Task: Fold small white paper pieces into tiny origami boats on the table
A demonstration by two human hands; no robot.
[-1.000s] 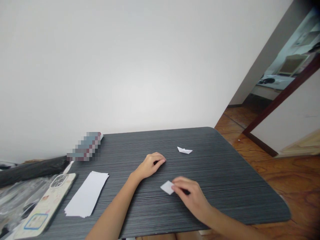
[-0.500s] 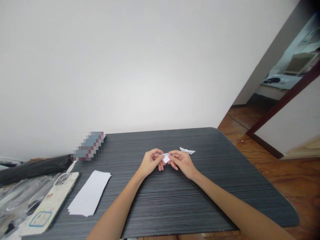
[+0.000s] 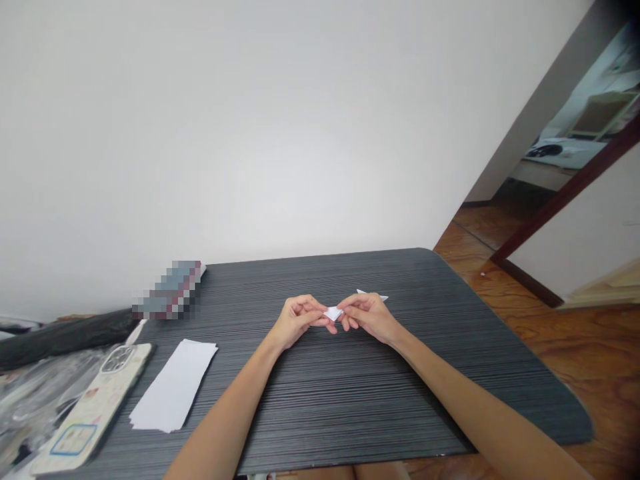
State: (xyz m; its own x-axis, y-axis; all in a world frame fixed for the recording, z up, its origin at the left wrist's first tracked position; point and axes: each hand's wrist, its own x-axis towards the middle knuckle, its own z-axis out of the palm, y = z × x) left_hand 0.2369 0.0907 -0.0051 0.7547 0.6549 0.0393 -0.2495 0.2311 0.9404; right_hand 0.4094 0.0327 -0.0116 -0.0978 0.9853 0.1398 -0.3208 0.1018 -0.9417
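Observation:
A small folded piece of white paper (image 3: 333, 313) is held above the middle of the dark table, its lower edge coming to a point. My left hand (image 3: 300, 319) pinches its left corner between thumb and fingers. On the opposite corner, my right hand (image 3: 367, 316) grips it the same way. Just behind the right hand lies a folded white paper shape (image 3: 383, 297) with pointed ends, partly hidden by that hand.
Left on the dark table (image 3: 300, 407) lies a stack of white paper sheets (image 3: 175, 387). Beside it is a phone in a patterned case (image 3: 95, 413). A blurred-out book-like object (image 3: 173, 287) sits further back, near clear plastic wrapping (image 3: 45, 393). A white wall rises behind.
Both hands have spread slightly apart, and the paper between them now looks flatter and more triangular. The right hand covers more of the folded shape behind it. The view has shifted a little.

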